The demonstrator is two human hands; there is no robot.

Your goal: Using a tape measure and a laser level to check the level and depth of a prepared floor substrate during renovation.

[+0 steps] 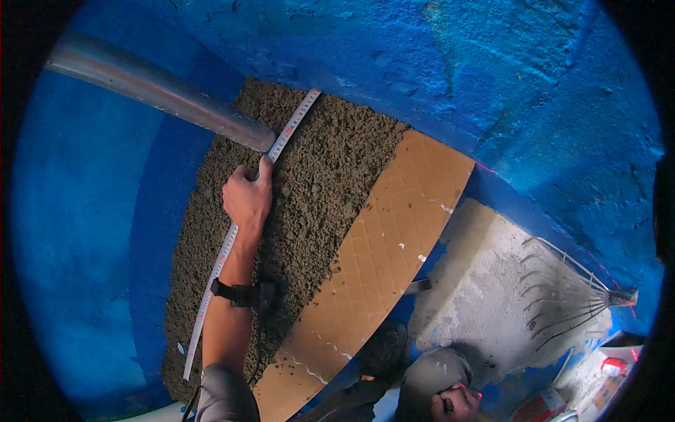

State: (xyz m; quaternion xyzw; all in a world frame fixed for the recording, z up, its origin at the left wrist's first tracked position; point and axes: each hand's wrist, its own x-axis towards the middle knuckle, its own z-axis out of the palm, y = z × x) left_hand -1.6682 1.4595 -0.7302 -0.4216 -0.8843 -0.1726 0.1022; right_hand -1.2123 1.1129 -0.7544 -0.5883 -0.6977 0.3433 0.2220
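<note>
Far left: the metal pipe (165, 97) slants in, its lower end just beside the rule; you can't tell from here whether they touch. A knock there could shove the rule sideways and gouge the mortar.

Next, the graduated rule (216, 271) lies aslant on the mortar bed (320, 186), upper end near the blue wall (365, 42). The surface looks coarse and crumbly, so grit beneath the rule could tip it and spoil your reading.

Your left hand (246, 195) is clenched over the rule, thumb laid along it. Too much weight would probably dent the bed. Watch the black wrist strap (235, 292) too; its box hangs low enough that it might scrape.

Right of that, the tan grid-patterned panel (376, 243) adjoins the bed's ragged edge. Crumbs lie on it; leaning there could break the edge away.

Lower right, your right hand (455, 404) has its fingers curled; cannot tell whether it grips anything.

Far right, the wire rake (566, 295) points its tines your way: a trip risk if you shift back carelessly.
</note>
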